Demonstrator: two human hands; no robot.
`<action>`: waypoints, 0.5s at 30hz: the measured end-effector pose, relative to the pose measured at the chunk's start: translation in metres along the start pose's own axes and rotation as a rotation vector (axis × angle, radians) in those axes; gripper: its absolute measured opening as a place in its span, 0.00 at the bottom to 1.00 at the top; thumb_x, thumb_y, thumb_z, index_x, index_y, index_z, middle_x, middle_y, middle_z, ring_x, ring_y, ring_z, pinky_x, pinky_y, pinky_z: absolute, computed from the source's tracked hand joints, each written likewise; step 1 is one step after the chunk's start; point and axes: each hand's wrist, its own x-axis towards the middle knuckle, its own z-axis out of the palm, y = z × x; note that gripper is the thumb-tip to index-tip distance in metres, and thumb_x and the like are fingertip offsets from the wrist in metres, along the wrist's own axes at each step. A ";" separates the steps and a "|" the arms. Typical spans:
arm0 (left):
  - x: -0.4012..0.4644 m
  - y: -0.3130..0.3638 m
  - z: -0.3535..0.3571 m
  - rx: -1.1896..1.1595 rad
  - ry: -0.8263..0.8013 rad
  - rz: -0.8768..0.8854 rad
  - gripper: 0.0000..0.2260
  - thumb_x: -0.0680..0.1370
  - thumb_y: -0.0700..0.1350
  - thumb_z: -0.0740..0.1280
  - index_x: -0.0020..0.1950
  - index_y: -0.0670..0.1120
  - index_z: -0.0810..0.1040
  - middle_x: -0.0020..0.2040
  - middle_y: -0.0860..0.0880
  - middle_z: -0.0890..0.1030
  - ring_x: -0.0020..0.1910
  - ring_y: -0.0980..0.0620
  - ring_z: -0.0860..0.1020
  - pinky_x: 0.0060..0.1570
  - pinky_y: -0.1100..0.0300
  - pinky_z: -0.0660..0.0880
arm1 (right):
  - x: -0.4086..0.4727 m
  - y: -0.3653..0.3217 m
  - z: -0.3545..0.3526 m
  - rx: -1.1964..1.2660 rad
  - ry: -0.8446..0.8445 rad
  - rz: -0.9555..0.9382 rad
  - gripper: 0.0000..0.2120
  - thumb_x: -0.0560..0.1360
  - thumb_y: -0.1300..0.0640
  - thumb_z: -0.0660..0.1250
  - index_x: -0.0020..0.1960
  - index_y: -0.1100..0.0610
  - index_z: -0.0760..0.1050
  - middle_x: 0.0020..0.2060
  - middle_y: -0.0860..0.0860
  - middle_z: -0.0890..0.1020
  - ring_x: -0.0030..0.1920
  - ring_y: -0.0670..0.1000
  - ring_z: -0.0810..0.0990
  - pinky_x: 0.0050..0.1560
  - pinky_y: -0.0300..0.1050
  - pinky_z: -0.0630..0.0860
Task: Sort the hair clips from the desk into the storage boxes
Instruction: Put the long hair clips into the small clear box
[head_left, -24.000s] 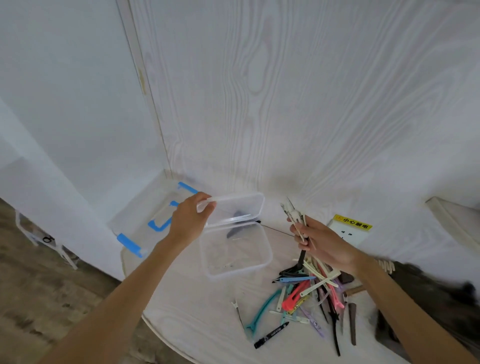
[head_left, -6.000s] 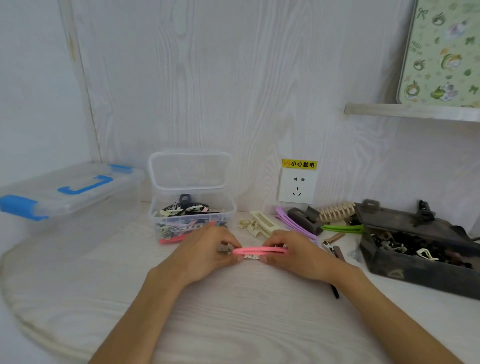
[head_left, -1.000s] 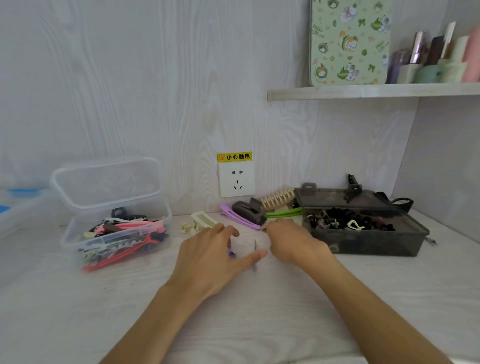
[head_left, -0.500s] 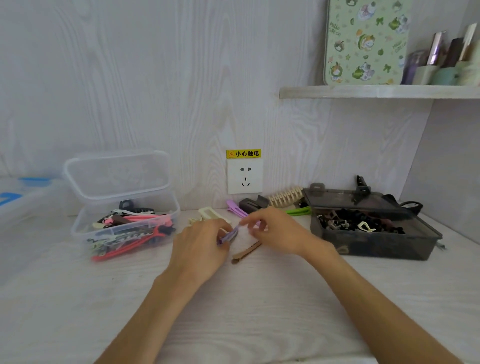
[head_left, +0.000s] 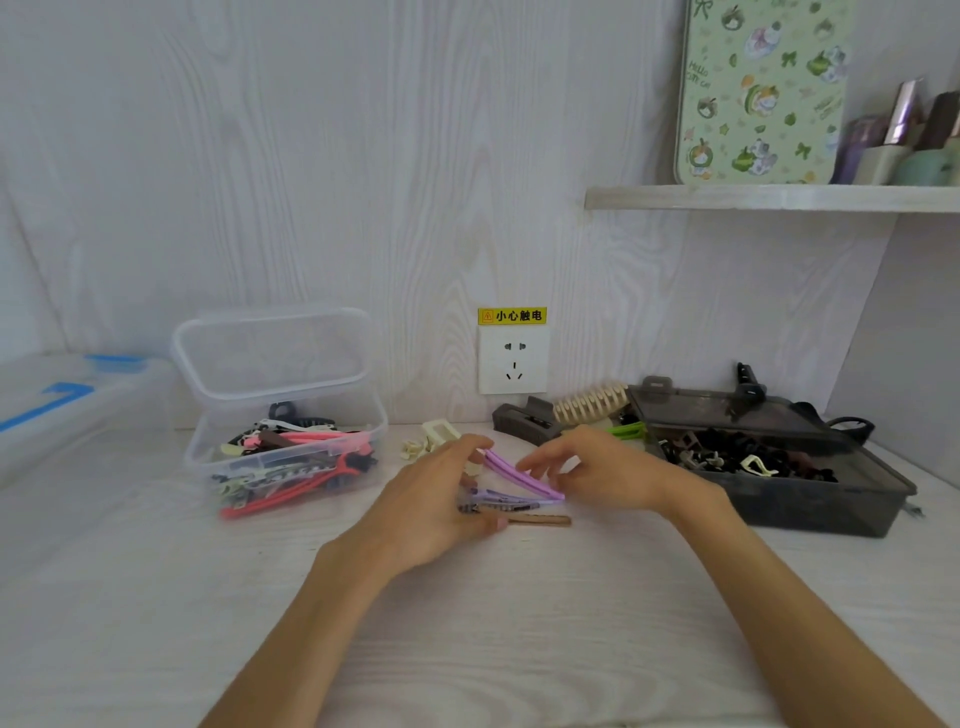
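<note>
My left hand (head_left: 431, 506) pinches the near ends of a bundle of long clips: a purple clip (head_left: 519, 474) slanting up, a paler lilac one below it, and a brown clip (head_left: 540, 520) lying flat at the bottom. My right hand (head_left: 597, 470) hovers at the bundle's right end with fingers spread, touching the purple clip. The clear storage box (head_left: 291, 457) at the left holds several long clips, its lid propped up behind. The dark storage box (head_left: 810, 499) at the right holds several small claw clips.
Loose clips lie by the wall: cream ones (head_left: 431, 439), a dark grey clip (head_left: 524, 421), a beige comb clip (head_left: 592, 405), a green one (head_left: 626, 431). A wall socket (head_left: 513, 364) sits behind. A blue-handled bin (head_left: 62, 405) stands at the far left; a shelf (head_left: 769, 197) hangs above right.
The hands have gathered more clips: the long purple clip is now in the bundle, and the brown clip lies level under it. My head has turned slightly left.
</note>
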 end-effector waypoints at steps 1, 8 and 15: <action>-0.001 -0.001 -0.002 0.014 0.002 0.015 0.33 0.68 0.57 0.73 0.70 0.57 0.64 0.61 0.59 0.72 0.55 0.60 0.74 0.55 0.59 0.75 | -0.002 -0.002 -0.002 0.011 -0.012 -0.012 0.20 0.74 0.69 0.60 0.60 0.53 0.78 0.49 0.44 0.80 0.48 0.39 0.76 0.47 0.28 0.74; -0.003 -0.003 -0.009 0.036 0.011 0.070 0.33 0.67 0.60 0.73 0.69 0.57 0.67 0.61 0.60 0.70 0.54 0.62 0.74 0.57 0.59 0.73 | -0.006 -0.015 0.003 0.106 -0.080 -0.020 0.15 0.75 0.53 0.67 0.61 0.52 0.77 0.50 0.43 0.81 0.50 0.37 0.77 0.49 0.27 0.71; -0.004 -0.011 -0.019 -0.118 -0.044 -0.062 0.34 0.65 0.51 0.77 0.68 0.58 0.67 0.62 0.60 0.72 0.57 0.62 0.72 0.52 0.66 0.73 | 0.004 -0.016 0.029 -0.185 -0.028 0.006 0.35 0.67 0.35 0.68 0.69 0.50 0.66 0.53 0.50 0.70 0.52 0.47 0.67 0.50 0.39 0.65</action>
